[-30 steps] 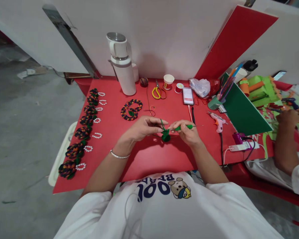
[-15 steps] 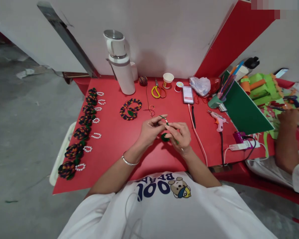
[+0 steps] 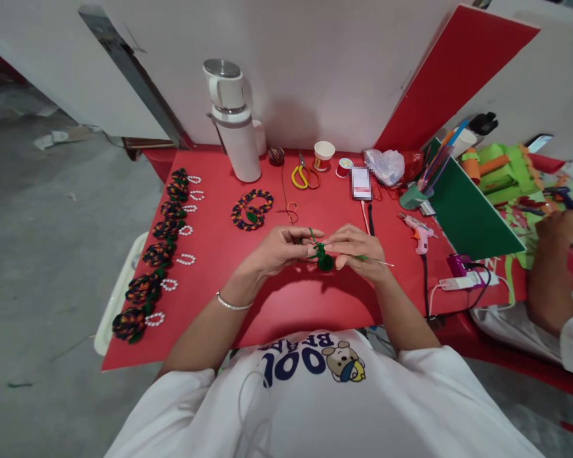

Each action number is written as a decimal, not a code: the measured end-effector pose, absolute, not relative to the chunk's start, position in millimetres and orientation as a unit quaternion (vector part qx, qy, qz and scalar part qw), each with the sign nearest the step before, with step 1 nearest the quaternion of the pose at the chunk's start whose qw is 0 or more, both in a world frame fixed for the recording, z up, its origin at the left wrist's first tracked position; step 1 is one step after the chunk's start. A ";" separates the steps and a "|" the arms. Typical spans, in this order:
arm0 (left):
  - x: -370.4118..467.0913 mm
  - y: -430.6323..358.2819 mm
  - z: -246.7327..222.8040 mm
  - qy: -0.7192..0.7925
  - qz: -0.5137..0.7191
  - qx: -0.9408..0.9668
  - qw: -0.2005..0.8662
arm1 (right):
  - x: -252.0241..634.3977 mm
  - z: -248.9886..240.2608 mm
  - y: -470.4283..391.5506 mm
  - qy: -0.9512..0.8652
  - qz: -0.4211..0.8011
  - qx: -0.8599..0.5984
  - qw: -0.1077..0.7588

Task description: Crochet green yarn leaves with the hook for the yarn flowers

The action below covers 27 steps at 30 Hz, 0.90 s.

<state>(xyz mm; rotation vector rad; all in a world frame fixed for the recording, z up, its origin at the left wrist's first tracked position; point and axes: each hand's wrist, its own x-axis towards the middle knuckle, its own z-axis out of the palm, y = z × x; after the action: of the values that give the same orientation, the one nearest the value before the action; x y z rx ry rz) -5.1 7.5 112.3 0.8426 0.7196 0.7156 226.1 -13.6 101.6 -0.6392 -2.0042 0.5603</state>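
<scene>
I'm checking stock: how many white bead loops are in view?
7 white bead loops, in one column along the left side of the red table, each beside a dark yarn bundle; none looks hidden.

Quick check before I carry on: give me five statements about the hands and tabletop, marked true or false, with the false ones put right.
1. The left hand holds a green yarn piece. True.
2. A bracelet is worn on the right wrist. False: the silver bracelet is on the left wrist.
3. The right hand holds a green-handled hook. True.
4. The scissors lie on the floor. False: the scissors lie on the red table.
5. The pink glue gun is plainly upright on its tip. False: it lies down.
</scene>
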 end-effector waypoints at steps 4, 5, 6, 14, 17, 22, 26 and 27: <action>-7.6 12.1 114.8 0.326 0.318 0.432 0.779 | 232.1 109.8 -11.0 -0.825 0.248 -0.232 0.451; -8.7 13.0 115.1 0.326 0.317 0.437 0.776 | 233.3 111.9 -10.9 -0.825 0.251 -0.232 0.449; -9.9 13.9 115.2 0.328 0.316 0.438 0.775 | 234.4 113.8 -11.0 -0.825 0.255 -0.231 0.448; -16.0 18.3 115.0 0.331 0.290 0.457 0.773 | 238.9 124.1 -13.1 -0.828 0.289 -0.208 0.433; -15.4 18.5 115.7 0.324 0.282 0.458 0.778 | 239.1 125.1 -14.2 -0.826 0.294 -0.204 0.436; -11.3 16.5 115.9 0.340 0.294 0.441 0.776 | 237.7 125.4 -17.5 -0.817 0.281 -0.220 0.453; -6.3 12.7 116.1 0.350 0.317 0.436 0.767 | 235.7 124.0 -18.2 -0.813 0.277 -0.221 0.463; -5.1 11.5 116.4 0.349 0.325 0.432 0.765 | 235.3 123.5 -17.8 -0.813 0.272 -0.220 0.466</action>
<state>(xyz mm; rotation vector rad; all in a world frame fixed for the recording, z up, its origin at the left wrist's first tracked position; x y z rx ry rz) -5.1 11.5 116.4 0.9395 0.7587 0.7052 235.3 -17.8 123.5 -0.5400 -1.9951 0.6680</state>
